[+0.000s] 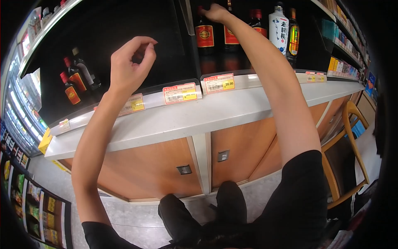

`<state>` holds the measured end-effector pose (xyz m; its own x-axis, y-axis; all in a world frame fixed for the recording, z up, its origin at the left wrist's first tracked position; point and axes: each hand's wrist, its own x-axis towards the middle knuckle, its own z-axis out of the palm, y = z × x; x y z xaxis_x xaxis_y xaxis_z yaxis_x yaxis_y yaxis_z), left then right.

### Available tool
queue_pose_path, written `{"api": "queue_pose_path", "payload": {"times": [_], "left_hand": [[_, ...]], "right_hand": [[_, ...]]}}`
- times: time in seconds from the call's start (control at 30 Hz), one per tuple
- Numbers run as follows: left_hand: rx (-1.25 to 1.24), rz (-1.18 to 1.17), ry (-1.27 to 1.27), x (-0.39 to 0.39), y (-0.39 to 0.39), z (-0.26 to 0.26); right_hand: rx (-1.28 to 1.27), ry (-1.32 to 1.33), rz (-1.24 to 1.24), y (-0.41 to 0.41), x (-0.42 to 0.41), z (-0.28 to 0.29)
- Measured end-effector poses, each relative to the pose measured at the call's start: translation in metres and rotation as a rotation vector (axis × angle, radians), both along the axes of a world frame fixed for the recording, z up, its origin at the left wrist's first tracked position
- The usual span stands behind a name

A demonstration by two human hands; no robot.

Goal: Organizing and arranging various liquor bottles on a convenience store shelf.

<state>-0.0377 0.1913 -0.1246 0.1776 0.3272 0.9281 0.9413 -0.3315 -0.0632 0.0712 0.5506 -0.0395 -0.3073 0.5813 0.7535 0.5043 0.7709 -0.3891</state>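
Observation:
My right hand [216, 14] reaches into the dark shelf at the top, its fingers at the red cap of a dark glass bottle [205, 35] with a red and gold label; its grip is hard to make out. Beside it stand another red-labelled bottle [231, 38], partly behind my forearm, and a third with a red cap [256, 23]. Further right are a white bottle [278, 31] and a dark bottle with a gold label [293, 39]. My left hand [133, 60] hangs in front of the left shelf bay, fingers curled with thumb and fingertips near each other, holding nothing visible.
Small dark bottles [73, 93] stand at the left of the shelf. Price tags [182, 93] line its front rail above a white counter ledge [192, 115]. Below are wooden cabinet doors [149, 171]. A wooden chair [353, 109] is at the right, a snack rack [34, 205] at the lower left.

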Motion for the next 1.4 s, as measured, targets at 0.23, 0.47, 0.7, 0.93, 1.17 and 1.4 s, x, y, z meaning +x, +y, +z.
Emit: {"api": "queue_pose_path", "payload": {"times": [0.23,0.47,0.7,0.93,1.17,1.4], "left_hand": [[-0.025,0.015,-0.142,-0.012,0.004,0.000],[-0.074,0.047,-0.131,-0.019,0.007,0.000],[-0.109,0.070,-0.175,-0.021,0.010,-0.002],[-0.170,0.081,-0.167,-0.021,0.012,-0.005],[-0.207,0.110,-0.122,-0.016,0.015,-0.010],[-0.221,0.092,-0.170,-0.015,0.013,-0.004]], "right_hand": [[-0.142,-0.072,0.166,0.043,-0.020,-0.005],[-0.215,-0.096,0.093,0.037,-0.036,-0.008],[-0.286,-0.006,0.184,0.023,-0.022,-0.006],[-0.187,-0.055,0.321,0.010,-0.003,-0.004],[-0.238,-0.079,0.273,0.002,0.007,-0.003],[-0.241,0.036,0.228,0.019,-0.012,-0.015]]}}
